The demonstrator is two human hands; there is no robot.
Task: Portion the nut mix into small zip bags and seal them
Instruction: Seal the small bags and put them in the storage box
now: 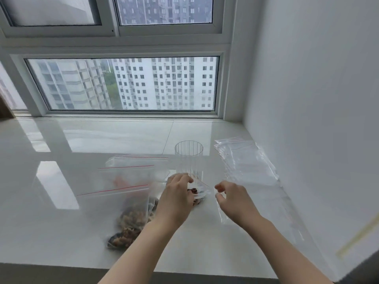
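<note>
A large clear zip bag [127, 193] with a red seal line lies on the white sill, brown nut mix [131, 220] heaped in its lower end. My left hand [177, 194] presses down on a small zip bag [200, 193] holding a few dark nuts. Just to the right, my right hand [233, 198] hovers with its fingers curled and apart, holding nothing. A ribbed clear glass [189, 158] stands upright just behind both hands. A stack of empty small zip bags [246, 160] lies at the right.
The glossy white windowsill [82, 201] runs from the window [123, 85] to a front edge near me. A white wall [317, 119] closes off the right side. Another flat clear bag [256, 201] lies under my right hand.
</note>
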